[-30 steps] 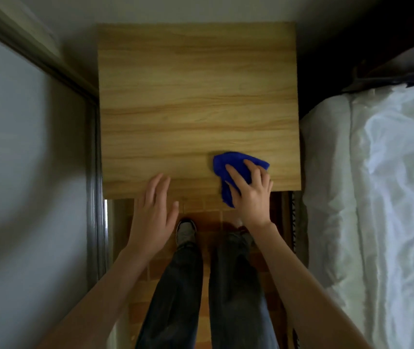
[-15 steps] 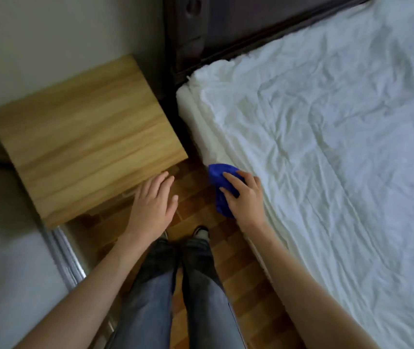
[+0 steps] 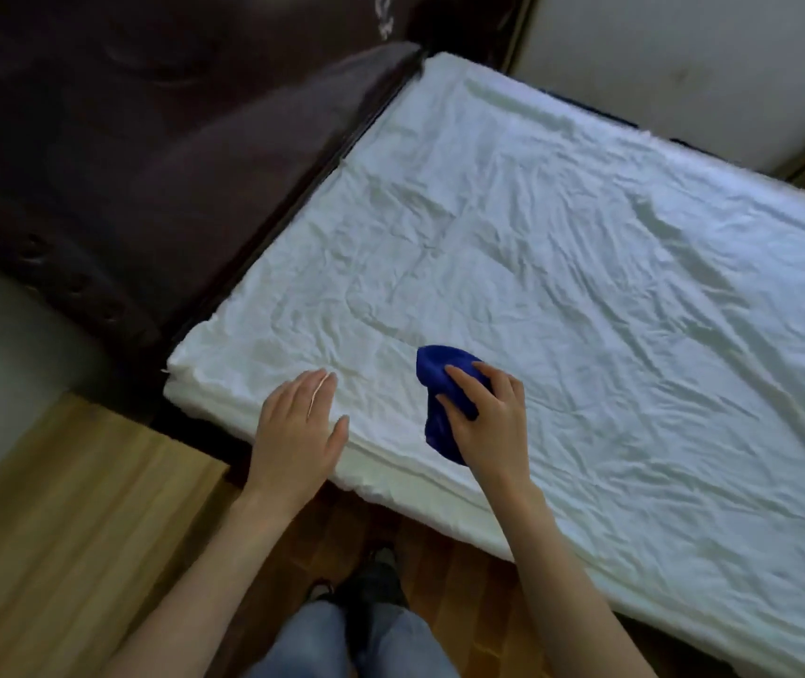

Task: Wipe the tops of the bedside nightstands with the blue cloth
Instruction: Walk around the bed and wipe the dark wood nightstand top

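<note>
The blue cloth [image 3: 439,384] is bunched in my right hand [image 3: 486,415], held over the near edge of the white bed [image 3: 586,286]. Part of the cloth hangs down below my fingers. My left hand [image 3: 298,428] is flat, fingers apart, holding nothing, above the bed's near corner. The wooden nightstand top [image 3: 63,530] now lies at the lower left, off to the side of both hands.
A dark padded headboard [image 3: 146,139] runs along the bed's left side. A pale wall [image 3: 684,51] stands behind the far side of the bed. My legs and a shoe [image 3: 371,594] stand on the brown floor between nightstand and bed.
My view swung right from the nightstand to the bed. My right hand lifted the cloth off the nightstand top and carried it over the bed; my left hand moved with it.
</note>
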